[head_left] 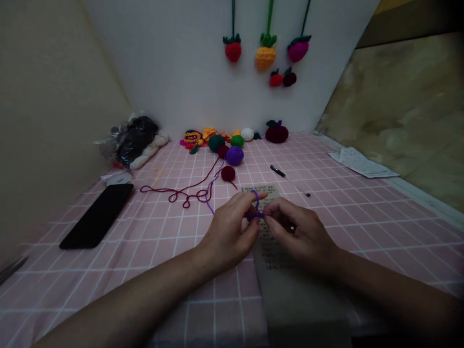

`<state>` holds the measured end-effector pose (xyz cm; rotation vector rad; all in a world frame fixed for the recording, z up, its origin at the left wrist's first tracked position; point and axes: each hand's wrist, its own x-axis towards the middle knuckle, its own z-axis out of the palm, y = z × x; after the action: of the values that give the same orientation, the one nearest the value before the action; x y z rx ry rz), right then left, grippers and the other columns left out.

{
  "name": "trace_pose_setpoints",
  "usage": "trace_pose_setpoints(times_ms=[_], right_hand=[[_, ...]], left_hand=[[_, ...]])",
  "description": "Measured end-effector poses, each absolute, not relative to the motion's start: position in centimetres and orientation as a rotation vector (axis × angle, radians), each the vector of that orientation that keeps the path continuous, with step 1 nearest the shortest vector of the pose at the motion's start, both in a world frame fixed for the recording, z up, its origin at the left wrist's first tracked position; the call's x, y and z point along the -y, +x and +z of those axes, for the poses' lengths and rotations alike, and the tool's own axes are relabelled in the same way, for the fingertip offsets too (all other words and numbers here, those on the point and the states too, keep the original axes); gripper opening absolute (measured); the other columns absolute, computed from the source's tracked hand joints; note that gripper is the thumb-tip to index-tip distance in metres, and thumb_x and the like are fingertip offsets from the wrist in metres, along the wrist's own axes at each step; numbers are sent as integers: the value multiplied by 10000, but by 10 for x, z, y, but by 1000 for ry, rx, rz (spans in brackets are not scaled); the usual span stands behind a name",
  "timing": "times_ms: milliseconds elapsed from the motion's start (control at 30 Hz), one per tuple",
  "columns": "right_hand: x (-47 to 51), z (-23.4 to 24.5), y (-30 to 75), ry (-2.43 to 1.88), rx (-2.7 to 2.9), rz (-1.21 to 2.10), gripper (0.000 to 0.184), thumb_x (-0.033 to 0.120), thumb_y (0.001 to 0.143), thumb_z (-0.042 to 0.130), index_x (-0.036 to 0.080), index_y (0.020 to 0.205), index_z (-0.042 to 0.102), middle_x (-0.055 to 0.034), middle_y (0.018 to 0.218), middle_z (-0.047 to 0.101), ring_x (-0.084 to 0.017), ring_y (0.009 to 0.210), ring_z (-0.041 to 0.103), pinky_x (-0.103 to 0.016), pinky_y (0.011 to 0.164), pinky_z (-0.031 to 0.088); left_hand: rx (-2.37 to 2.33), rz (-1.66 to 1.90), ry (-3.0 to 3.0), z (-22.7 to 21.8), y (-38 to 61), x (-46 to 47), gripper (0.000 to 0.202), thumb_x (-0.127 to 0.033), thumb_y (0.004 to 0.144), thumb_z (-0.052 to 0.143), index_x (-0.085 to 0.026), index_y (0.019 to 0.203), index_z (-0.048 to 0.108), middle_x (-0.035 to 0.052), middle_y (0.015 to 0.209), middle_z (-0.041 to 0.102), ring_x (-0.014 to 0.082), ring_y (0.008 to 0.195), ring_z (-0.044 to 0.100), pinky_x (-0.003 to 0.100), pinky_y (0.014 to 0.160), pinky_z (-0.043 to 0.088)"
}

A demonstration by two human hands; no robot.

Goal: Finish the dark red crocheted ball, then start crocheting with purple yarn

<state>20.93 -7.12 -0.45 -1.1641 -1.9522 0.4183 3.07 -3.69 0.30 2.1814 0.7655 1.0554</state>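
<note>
My left hand [232, 229] and my right hand [299, 232] meet over a printed paper sheet [275, 251] on the pink grid mat [174, 232]. Both hands pinch a small piece of purple crochet work [254, 214]. Purple yarn [255, 197] loops over my left forefinger and trails back to a purple yarn ball [235, 155]. My right hand's fingers are closed in a pinch; a hook in them is not clearly visible. A dark red yarn ball [228, 173] with a loose tangled strand [177, 192] lies just behind my hands.
A black phone [97, 214] lies at the left, a bag of dark and white yarn [136, 140] behind it. Crocheted pieces and yarn balls [217, 140] line the back wall. Crocheted fruits [266, 50] hang above. A small black tool [277, 170] and papers [362, 163] sit at the right.
</note>
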Motion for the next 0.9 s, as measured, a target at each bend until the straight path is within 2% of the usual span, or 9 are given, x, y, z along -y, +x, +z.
trace_pose_setpoints(times_ms=[300,400,600,800,900], right_hand=[[66,-7,215,-1130,2055,315,127,78,791,538,199,798,497,61,642,449,-82,541,417,-220,525,339],[64,-9,218,-1107,2119,281,131,82,780,552,198,804,498,55,666,463,-83,557,427,-226,545,344],[67,-3,217,-1138,2057,419,104,131,840,520,194,922,533,69,622,448,-86,514,423,-229,525,350],[68,-6,211,-1180,2020,481,22,181,878,525,195,884,540,62,626,451,-91,529,425,-235,520,345],[67,-7,211,-1178,1984,505,42,164,875,522,196,850,534,57,639,458,-92,547,431,-232,521,342]], left_hand=[[-802,887,1821,0,34,29,431,-94,758,520,-168,1179,578,-4,804,562,114,701,518,232,607,412],[-810,857,1791,0,34,28,419,-90,743,523,-165,1147,601,-7,782,562,112,683,501,243,611,398],[-814,852,1606,0,36,28,411,-121,731,556,-163,1139,585,-12,755,554,114,658,484,249,591,385],[-827,883,1606,-5,37,29,383,-157,751,569,-173,1133,579,-4,771,567,121,676,501,250,597,393],[-821,893,1640,-6,38,28,385,-145,752,567,-180,1135,583,-11,774,558,115,677,500,243,604,392]])
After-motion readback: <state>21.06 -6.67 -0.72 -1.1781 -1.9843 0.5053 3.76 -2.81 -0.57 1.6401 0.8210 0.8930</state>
